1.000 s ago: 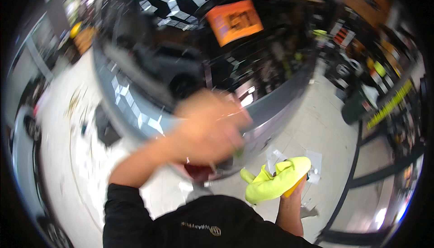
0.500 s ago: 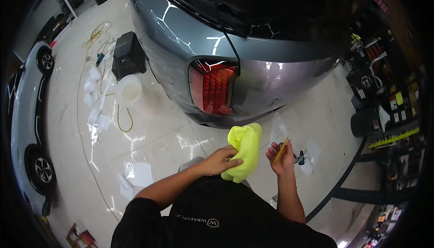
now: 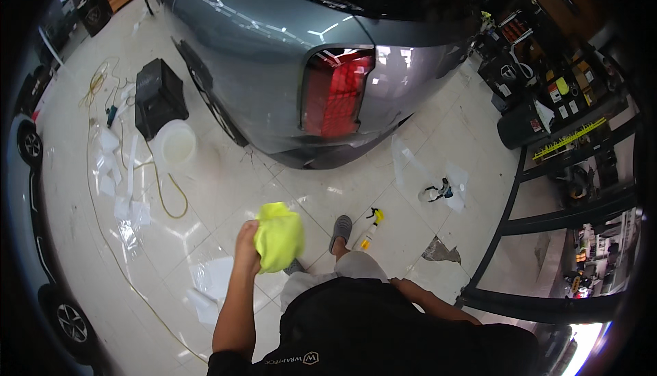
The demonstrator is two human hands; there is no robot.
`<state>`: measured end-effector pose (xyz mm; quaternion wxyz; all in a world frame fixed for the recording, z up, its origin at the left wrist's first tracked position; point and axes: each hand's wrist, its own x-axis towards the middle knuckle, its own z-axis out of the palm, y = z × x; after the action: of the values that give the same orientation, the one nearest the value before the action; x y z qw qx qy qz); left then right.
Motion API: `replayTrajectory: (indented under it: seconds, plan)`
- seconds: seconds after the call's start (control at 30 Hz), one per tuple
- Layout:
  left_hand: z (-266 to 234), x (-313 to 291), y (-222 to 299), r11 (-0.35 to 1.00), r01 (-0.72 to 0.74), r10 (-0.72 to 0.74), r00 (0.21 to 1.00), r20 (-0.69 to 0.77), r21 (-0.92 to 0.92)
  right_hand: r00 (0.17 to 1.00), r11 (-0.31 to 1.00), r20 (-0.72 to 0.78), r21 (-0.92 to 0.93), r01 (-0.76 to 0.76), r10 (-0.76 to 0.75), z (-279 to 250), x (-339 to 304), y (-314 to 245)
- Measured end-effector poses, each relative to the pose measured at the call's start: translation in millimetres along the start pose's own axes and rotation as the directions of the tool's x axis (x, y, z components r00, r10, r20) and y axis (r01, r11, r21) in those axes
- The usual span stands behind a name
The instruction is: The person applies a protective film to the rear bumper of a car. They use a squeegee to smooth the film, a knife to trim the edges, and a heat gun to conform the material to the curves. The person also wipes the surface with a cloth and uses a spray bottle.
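Observation:
A bunched lime-yellow microfiber cloth (image 3: 279, 237) is gripped in my left hand (image 3: 248, 244), held out above the floor to the left of my legs. My right hand (image 3: 402, 287) is down at my right hip against my grey shorts; its fingers are hidden, and whatever it may hold does not show. Ahead of me stands the rear corner of a grey car (image 3: 267, 88) with a red tail light (image 3: 337, 94). Neither hand touches the car.
A yellow-topped spray bottle (image 3: 371, 229) lies by my right foot, another bottle (image 3: 435, 191) beyond it. At left are a white bucket (image 3: 176, 146), a black box (image 3: 159, 95), scraps of backing film (image 3: 212, 279) and a yellow hose (image 3: 179, 198). A black bin (image 3: 520, 128) stands right.
My left hand has moved left with the cloth, away from my body. My right hand, which held a thin yellow tool, has dropped to my hip. The view has shifted, showing my feet.

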<state>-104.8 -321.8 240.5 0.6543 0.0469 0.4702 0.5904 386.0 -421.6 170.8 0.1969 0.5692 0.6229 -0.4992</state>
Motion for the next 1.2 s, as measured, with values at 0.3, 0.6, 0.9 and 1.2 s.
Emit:
replayTrajectory:
  seconds: [0.3, 0.6, 0.9, 1.2]
  plan:
    - [-83.0, -62.6, 5.4, 0.854, -0.223, 0.324, 0.935, -0.145, 0.471, 0.996, 0.917, 0.052, -0.389, 0.093, -0.078, -2.0, 0.9, -41.3]
    - [0.2, -37.0, 43.5, 0.769, -0.416, 0.497, 0.867, -0.043, 0.486, 0.998, 0.922, 0.043, -0.387, -0.022, 0.042, -62.5, 5.6, -81.3]
    - [119.7, 24.4, 101.8, 0.709, -0.617, 0.652, 0.758, 0.017, 0.34, 0.994, 0.98, 0.005, -0.166, 0.107, -0.108, -119.8, 67.4, -51.5]
    - [235.3, 100.6, 176.6, 0.447, -0.801, 0.833, 0.535, 0.14, 0.398, 0.921, 0.986, -0.383, 0.111, 0.126, -0.075, -255.2, 71.2, -95.4]
